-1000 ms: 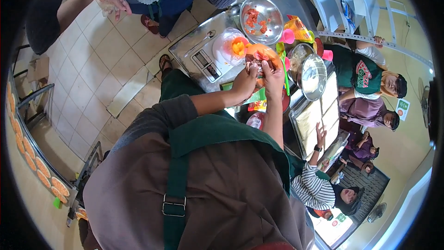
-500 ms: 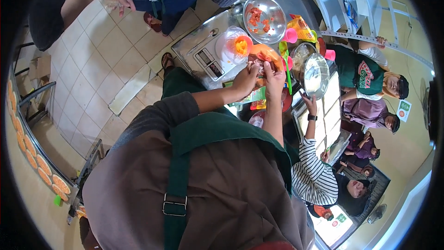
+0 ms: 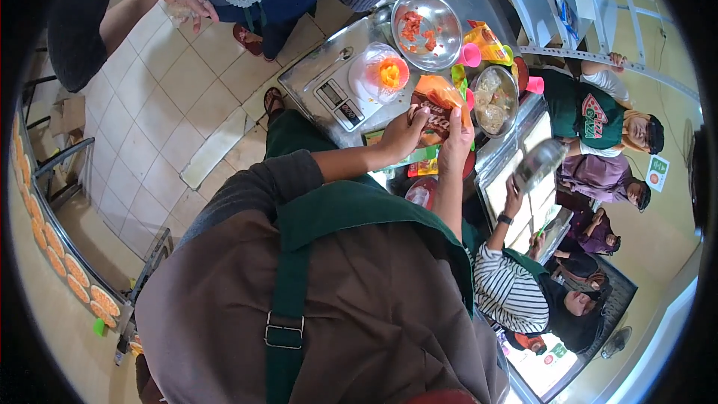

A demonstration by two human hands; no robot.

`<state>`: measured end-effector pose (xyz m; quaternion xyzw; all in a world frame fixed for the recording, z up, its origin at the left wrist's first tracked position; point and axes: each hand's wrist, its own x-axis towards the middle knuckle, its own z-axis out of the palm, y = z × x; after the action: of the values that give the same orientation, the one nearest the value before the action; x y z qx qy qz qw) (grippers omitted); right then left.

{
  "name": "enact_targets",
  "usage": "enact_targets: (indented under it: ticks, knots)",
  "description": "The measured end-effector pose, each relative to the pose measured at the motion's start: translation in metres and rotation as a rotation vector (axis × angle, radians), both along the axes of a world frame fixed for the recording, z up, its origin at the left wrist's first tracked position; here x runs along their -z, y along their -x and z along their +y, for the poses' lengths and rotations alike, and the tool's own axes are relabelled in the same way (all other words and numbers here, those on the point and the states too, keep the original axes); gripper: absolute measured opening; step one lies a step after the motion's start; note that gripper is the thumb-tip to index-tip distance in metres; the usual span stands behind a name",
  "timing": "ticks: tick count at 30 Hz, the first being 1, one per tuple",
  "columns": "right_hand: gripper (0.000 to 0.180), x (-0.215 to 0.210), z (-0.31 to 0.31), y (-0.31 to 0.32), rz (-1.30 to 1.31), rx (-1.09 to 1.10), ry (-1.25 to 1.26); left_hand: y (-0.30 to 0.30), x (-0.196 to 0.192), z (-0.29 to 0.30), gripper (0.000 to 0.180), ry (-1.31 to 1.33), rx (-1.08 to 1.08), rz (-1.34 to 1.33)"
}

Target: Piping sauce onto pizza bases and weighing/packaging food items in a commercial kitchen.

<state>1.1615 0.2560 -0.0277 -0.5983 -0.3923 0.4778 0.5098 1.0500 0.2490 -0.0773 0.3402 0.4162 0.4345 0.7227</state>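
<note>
An orange and dark brown plastic packet [image 3: 436, 111] is held up over the metal table between my two hands. My left hand [image 3: 404, 136] grips its left side, fingers closed on it. Its right side is pinched by my right hand [image 3: 455, 146], thumb on the face turned to me. Just left of the packet, a clear plastic bag with orange-yellow stuff in it [image 3: 389, 75] sits on a white digital scale [image 3: 340, 103]. Beyond it stands a steel bowl [image 3: 446, 22] with red pieces. Green and red packets [image 3: 424, 167] lie below my hands.
To the right is a steel bowl of bagged pale food [image 3: 495, 102], near pink cups [image 3: 470, 56] and a yellow packet [image 3: 488, 41]. A co-worker in striped sleeves holds a steel bowl [image 3: 540, 164] over pale trays. Another person stands at the far left; more people are at the right.
The packet has been turned upright, so its printed brown face shows. My hands have spread a little apart. The co-worker's steel bowl has moved right and tilted, uncovering the bagged food.
</note>
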Motion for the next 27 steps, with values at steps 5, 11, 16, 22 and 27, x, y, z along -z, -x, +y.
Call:
enact_targets:
  ticks: [5,11,16,22,27]
  knots:
    - [0.033,0.007,-0.001,-0.003,-0.009,0.025,-0.008,0.0,0.001,-0.001,0.038,0.053,0.031,-0.055]
    - [0.033,0.005,0.002,0.0,-0.014,-0.002,-0.023,0.0,0.0,-0.002,0.039,-0.012,-0.008,0.001]
    - [0.029,0.003,0.01,0.007,-0.172,-0.07,0.005,-0.008,0.015,-0.004,0.037,-0.074,-0.078,0.1]
    - [0.027,0.009,0.025,0.011,-0.229,-0.154,0.012,-0.011,0.019,0.002,0.038,0.022,-0.135,0.071]
    - [0.026,0.02,0.031,0.009,-0.197,-0.179,0.004,-0.01,0.014,0.005,0.039,-0.009,-0.185,0.09]
